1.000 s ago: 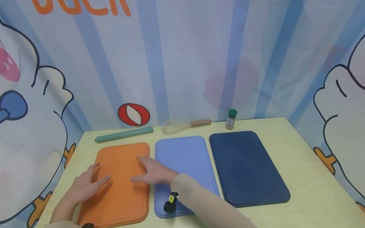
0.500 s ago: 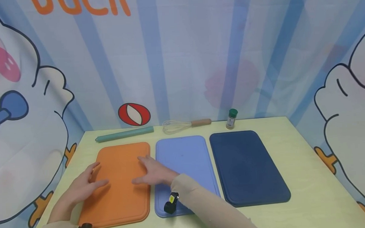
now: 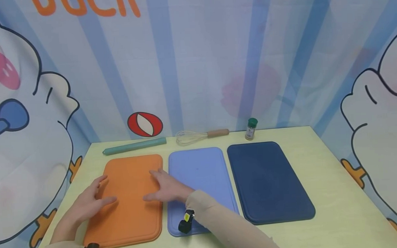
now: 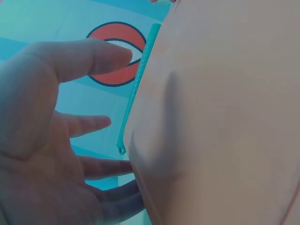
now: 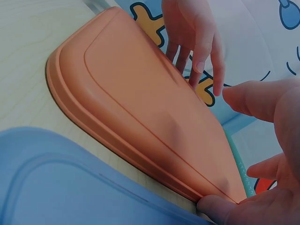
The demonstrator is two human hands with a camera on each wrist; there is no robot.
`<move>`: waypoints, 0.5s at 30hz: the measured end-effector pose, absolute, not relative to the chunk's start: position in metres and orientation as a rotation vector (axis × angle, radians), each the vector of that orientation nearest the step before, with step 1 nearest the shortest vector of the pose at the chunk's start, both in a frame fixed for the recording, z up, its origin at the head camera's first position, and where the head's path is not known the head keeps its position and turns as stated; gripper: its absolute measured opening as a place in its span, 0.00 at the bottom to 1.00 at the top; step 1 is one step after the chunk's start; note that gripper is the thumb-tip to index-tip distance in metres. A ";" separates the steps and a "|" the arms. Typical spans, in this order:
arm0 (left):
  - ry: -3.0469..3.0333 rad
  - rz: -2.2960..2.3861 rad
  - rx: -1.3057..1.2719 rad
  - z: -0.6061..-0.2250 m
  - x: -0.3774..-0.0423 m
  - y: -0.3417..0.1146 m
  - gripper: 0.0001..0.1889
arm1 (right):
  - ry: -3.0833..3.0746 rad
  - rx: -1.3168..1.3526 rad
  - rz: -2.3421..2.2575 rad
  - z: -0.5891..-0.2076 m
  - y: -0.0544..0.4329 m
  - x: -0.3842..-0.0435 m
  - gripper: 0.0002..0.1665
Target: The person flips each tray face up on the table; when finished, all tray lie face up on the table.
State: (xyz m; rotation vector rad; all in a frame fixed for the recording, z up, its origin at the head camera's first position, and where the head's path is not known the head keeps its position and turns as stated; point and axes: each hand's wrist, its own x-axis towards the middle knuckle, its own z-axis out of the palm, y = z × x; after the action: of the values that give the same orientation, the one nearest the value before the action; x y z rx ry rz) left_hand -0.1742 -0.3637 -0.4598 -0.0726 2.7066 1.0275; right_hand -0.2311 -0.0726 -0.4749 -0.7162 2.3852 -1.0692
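Hardly any change over the last second: the left hand (image 3: 88,204) has its thumb drawn back a touch toward the left edge of the orange board (image 3: 128,196), while the right hand (image 3: 166,189) and the board stay put. My read: handling of the board hasn't advanced. Hands apart, one at each long side, fingers spread and loose, clamped on nothing; fingertips meet the rim in the wrist views (actual contact, can't tell). Board lies flat at the left of the pale, faintly wood-grained surface (image 3: 338,192). It looks like matte moulded plastic: rounded corners, stepped rim, shallow line inset along the edge. The periwinkle board (image 3: 200,175) beside it and the navy board (image 3: 269,181) are similar rounded rectangles. Behind: smooth green rod (image 3: 135,146), whisk (image 3: 202,136) with wire loops and wood-look handle, clear green-capped jar (image 3: 250,132), upright.
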 end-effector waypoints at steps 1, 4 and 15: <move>2.711 1.026 -0.071 -0.460 -0.174 -0.364 0.55 | 2.385 -0.717 -1.070 -0.475 -0.073 -0.231 0.57; 2.729 1.022 -0.060 -0.460 -0.173 -0.366 0.55 | 2.386 -0.717 -1.071 -0.475 -0.073 -0.231 0.57; 2.778 1.034 0.016 -0.457 -0.167 -0.369 0.52 | 2.400 -0.733 -1.062 -0.475 -0.073 -0.232 0.58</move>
State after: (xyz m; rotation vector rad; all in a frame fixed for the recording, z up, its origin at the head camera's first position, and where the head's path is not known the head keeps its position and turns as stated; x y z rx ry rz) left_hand -0.1668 -0.3695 -0.4566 0.0161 2.7777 1.0339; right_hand -0.2318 -0.0729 -0.4752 -0.7327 2.3995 -1.0620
